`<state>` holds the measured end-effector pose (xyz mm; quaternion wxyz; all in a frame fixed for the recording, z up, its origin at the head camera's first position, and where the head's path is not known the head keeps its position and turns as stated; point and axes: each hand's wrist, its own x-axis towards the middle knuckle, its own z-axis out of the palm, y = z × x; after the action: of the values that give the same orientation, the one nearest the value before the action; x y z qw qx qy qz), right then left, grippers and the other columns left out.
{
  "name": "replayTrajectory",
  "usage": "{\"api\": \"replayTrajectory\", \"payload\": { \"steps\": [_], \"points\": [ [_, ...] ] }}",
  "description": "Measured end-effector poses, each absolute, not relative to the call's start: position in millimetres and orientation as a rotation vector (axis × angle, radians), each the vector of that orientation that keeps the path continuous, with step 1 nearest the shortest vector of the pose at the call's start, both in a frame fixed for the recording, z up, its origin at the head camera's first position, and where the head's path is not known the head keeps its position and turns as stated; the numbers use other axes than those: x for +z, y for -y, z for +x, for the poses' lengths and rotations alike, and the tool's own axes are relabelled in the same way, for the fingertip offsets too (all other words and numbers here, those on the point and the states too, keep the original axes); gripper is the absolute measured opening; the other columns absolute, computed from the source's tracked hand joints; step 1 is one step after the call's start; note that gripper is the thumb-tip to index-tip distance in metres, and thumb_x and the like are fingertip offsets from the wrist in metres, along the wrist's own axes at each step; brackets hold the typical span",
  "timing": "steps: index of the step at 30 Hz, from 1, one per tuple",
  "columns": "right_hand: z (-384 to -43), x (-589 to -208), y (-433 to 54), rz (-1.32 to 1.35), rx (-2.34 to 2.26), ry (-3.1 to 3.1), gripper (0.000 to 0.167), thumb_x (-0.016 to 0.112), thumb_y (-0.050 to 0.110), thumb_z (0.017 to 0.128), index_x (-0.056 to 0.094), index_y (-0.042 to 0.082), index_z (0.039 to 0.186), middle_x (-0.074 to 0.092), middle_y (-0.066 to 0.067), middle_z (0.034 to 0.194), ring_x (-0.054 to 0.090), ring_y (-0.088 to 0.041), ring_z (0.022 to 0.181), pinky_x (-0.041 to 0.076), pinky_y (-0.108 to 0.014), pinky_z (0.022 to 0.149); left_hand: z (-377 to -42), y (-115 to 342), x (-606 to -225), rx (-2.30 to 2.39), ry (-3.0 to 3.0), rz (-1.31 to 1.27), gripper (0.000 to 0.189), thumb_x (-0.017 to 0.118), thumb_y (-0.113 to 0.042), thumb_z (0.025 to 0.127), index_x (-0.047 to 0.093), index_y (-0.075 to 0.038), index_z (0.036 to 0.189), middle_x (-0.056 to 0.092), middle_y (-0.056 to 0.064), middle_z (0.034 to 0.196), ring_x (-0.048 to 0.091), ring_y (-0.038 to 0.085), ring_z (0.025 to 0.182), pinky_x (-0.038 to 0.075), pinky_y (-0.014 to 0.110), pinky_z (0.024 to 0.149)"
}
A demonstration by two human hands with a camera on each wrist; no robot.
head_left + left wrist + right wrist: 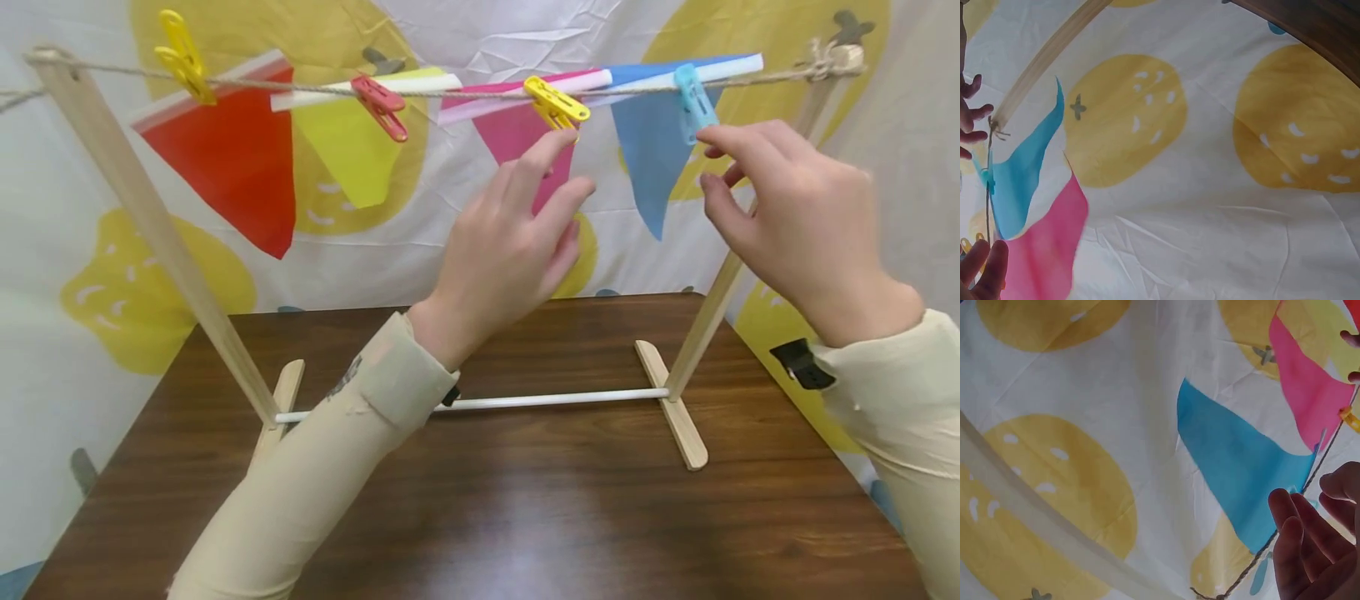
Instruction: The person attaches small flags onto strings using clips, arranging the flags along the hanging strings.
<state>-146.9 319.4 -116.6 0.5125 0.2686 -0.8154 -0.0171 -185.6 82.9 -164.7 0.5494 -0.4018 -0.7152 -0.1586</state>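
A string [465, 93] runs between two wooden posts, with red [232, 158], yellow [348, 150], pink [517, 150] and blue [652, 142] pennants along it. My left hand [517, 225] is raised below a yellow clothespin [555, 102] at the pink pennant, index fingertip right at its lower end, thumb apart. By the blue pennant, a light blue clothespin [694, 102] sits on the string. My right hand [802, 217] has its index fingertip at that clothespin's lower end, with a gap between finger and thumb. In the right wrist view, the fingers [1313, 531] partly cover this clothespin.
A red clothespin [380, 108] is on the string at the yellow pennant, and another yellow clothespin [183, 58] is near the left post [150, 225]. A white rod [555, 401] joins the posts' feet on the brown table [525, 517]. Behind hangs a lemon-patterned cloth [405, 275].
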Motion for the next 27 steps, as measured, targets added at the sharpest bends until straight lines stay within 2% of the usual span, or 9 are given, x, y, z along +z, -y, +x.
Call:
{"api": "replayTrajectory", "payload": {
  "steps": [6, 12, 15, 19, 22, 27],
  "points": [
    [-141.7, -127.8, -312.2, 0.671, 0.002, 1.960, 0.028, 0.048, 0.018, 0.085, 0.063, 0.006, 0.106, 0.065, -0.006, 0.091, 0.061, -0.018, 0.065, 0.030, -0.028, 0.041, -184.5, -73.5, -178.0, -0.388, 1.724, -0.965, 0.024, 0.047, -0.018, 0.084, 0.060, -0.009, 0.102, 0.049, 0.010, 0.116, 0.050, 0.022, 0.083, 0.047, 0.030, 0.063],
    [-134.9, -141.7, -305.0, 0.734, 0.047, 2.004, 0.025, 0.050, 0.020, 0.086, 0.065, 0.008, 0.102, 0.065, -0.003, 0.083, 0.050, -0.010, 0.050, 0.032, -0.025, 0.043, -183.9, -62.8, -192.6, -0.378, 1.775, -1.003, 0.023, 0.051, -0.020, 0.085, 0.061, -0.007, 0.101, 0.056, 0.007, 0.099, 0.053, 0.019, 0.080, 0.048, 0.030, 0.067],
    [-132.6, -150.0, -303.3, 0.772, 0.071, 2.039, 0.025, 0.051, 0.021, 0.086, 0.065, 0.009, 0.103, 0.064, -0.002, 0.082, 0.048, -0.009, 0.049, 0.035, -0.026, 0.044, -181.2, -58.2, -200.1, -0.368, 1.788, -1.020, 0.021, 0.049, -0.021, 0.087, 0.062, -0.009, 0.098, 0.058, 0.001, 0.087, 0.053, 0.014, 0.069, 0.045, 0.026, 0.056],
    [-132.9, -166.8, -301.8, 0.846, 0.112, 2.069, 0.023, 0.053, 0.022, 0.086, 0.066, 0.010, 0.100, 0.063, 0.002, 0.078, 0.046, -0.007, 0.051, 0.037, -0.026, 0.047, -177.8, -52.5, -211.5, -0.351, 1.793, -1.034, 0.019, 0.045, -0.020, 0.087, 0.061, -0.011, 0.091, 0.053, -0.003, 0.074, 0.044, 0.009, 0.053, 0.034, 0.023, 0.042],
    [-133.9, -184.0, -299.7, 0.911, 0.136, 2.083, 0.023, 0.051, 0.027, 0.088, 0.067, 0.012, 0.095, 0.061, 0.005, 0.073, 0.044, -0.006, 0.051, 0.038, -0.027, 0.047, -176.8, -48.0, -220.9, -0.327, 1.809, -1.024, 0.019, 0.043, -0.018, 0.087, 0.060, -0.011, 0.090, 0.051, -0.003, 0.073, 0.042, 0.010, 0.049, 0.032, 0.025, 0.038],
    [-133.8, -209.8, -296.6, 0.941, 0.181, 2.129, 0.022, 0.051, 0.029, 0.087, 0.066, 0.014, 0.095, 0.062, 0.007, 0.076, 0.048, -0.006, 0.055, 0.041, -0.029, 0.050, -176.0, -39.9, -237.2, -0.307, 1.865, -1.000, 0.019, 0.043, -0.018, 0.086, 0.059, -0.012, 0.091, 0.054, -0.004, 0.077, 0.045, 0.011, 0.049, 0.032, 0.026, 0.037]
  ]
}}
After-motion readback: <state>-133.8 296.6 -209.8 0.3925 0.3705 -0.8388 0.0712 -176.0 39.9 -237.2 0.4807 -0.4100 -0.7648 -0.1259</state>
